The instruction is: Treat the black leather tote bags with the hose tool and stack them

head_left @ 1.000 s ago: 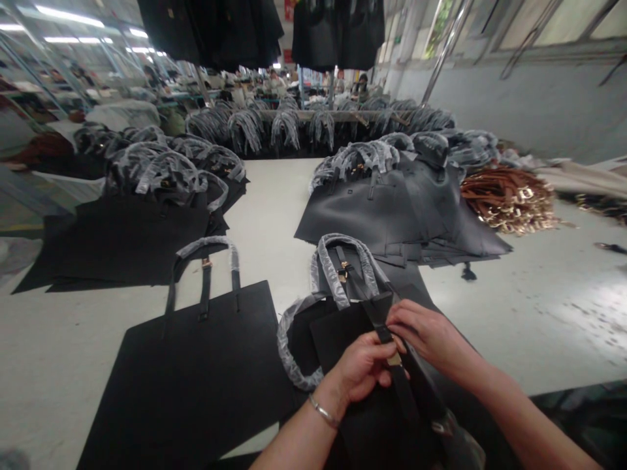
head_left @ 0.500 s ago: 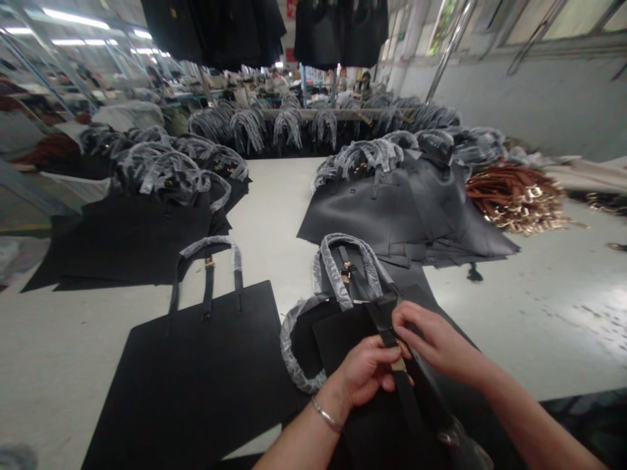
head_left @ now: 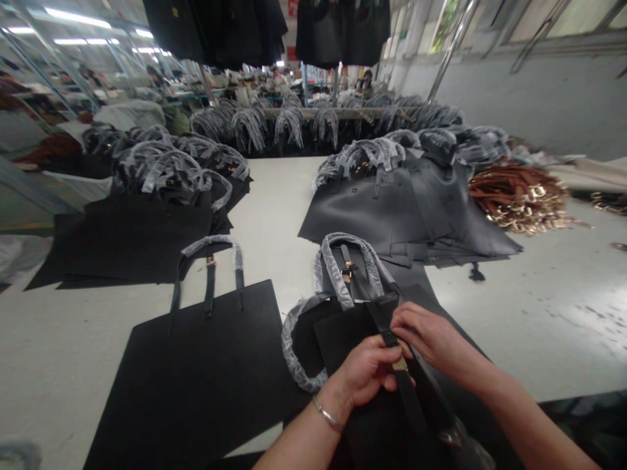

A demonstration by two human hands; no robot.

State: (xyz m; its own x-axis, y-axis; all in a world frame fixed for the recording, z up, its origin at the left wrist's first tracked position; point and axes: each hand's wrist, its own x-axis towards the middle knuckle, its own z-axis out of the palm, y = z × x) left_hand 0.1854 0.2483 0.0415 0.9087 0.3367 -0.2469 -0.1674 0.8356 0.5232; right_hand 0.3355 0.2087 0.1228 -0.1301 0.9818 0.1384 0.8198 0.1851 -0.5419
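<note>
My left hand (head_left: 369,369), with a bangle on its wrist, is closed on a black strap (head_left: 409,398) near its gold buckle (head_left: 400,363). Just above, the fingers of my right hand (head_left: 428,333) pinch the same strap at the buckle's upper side. Beneath both hands lies a black handbag panel (head_left: 337,333); its handles (head_left: 337,274) are wrapped in clear plastic. Another black panel (head_left: 206,378) rests flat to the left, with a wrapped handle and a short buckled strap at its top. My fingertips partly hide the buckle.
Stacked black panels with wrapped handles lie at the left (head_left: 137,238) and at the right (head_left: 372,209) of the pale table (head_left: 269,215). Brown straps with gold buckles (head_left: 524,196) are heaped at the far right. Black panels (head_left: 343,32) hang from a rack overhead.
The view has shifted very slightly. Both hands keep their hold on the strap, with only a small movement of my right fingers close to the buckle.
</note>
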